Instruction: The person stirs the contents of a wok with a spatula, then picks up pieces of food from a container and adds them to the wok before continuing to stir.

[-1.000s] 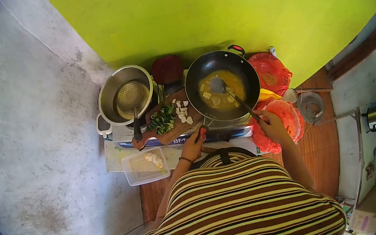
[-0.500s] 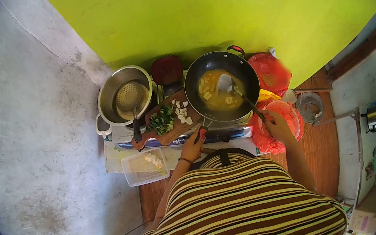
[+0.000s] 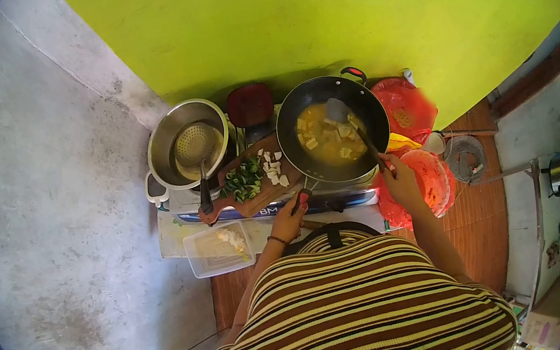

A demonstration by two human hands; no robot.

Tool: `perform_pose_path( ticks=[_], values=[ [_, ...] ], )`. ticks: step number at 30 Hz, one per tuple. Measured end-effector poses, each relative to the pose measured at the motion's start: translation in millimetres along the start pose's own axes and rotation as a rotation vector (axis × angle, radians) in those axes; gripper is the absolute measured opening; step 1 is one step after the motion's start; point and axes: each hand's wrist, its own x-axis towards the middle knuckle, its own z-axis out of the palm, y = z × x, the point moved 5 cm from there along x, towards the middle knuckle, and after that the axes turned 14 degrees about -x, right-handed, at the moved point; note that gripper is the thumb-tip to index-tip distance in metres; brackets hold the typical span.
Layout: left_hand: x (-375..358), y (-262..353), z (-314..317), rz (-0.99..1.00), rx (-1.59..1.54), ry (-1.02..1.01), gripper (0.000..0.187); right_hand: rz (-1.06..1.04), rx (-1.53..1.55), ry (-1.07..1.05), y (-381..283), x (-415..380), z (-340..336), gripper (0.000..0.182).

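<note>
A black wok (image 3: pixel 299 161) sits on the stove and holds a yellowish broth with pale chunks (image 3: pixel 333 142). My left hand (image 3: pixel 288 220) is closed around the wok's black and red handle. In my right hand (image 3: pixel 402 185) is the dark handle of a spatula (image 3: pixel 337 110), whose blade rests among the chunks at the wok's far side. Left of the wok lies a wooden cutting board (image 3: pixel 272 192) bearing chopped green leaves (image 3: pixel 244 181) and white pieces (image 3: pixel 273 169).
A steel pot (image 3: pixel 153 150) holding a perforated ladle (image 3: pixel 195 144) stands at the left. Nearer me is a clear plastic container (image 3: pixel 199 261) with pale bits. Red plastic bags (image 3: pixel 396 209) lie right of the stove (image 3: pixel 355 198), with a grey bucket (image 3: pixel 464 160) beyond.
The spatula's blade has moved slightly up and right in the wok, and my right hand has shifted up and left. My left hand keeps its hold on the handle.
</note>
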Motion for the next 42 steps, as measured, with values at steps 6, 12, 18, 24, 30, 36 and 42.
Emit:
perform_pose_path(
  ticks=[6,12,18,24,30,36,42],
  values=[
    [1,-2,-1,-0.017,-0.027,-0.006,0.052,-0.016,0.149,0.123,44,34,33,0.032],
    [4,-5,-2,-0.002,-0.047,-0.016,0.051,0.484,0.823,-0.401,21,26,34,0.03],
    [6,-6,-4,0.017,-0.026,-0.01,0.051,0.437,0.97,-0.534,6,15,25,0.028],
    [3,-2,-4,0.026,0.039,0.009,0.05,0.064,0.095,-0.042,38,16,5,0.031],
    [-4,1,1,0.145,0.156,0.087,0.046,-0.069,-0.014,0.155,40,-5,-11,0.028],
    [3,-25,-6,0.219,0.357,0.116,0.036,-0.004,-0.044,0.063,40,-17,-7,0.026],
    [-4,-17,-2,0.235,0.384,0.134,0.04,0.232,0.248,-0.19,37,-31,0,0.031]
  ],
)
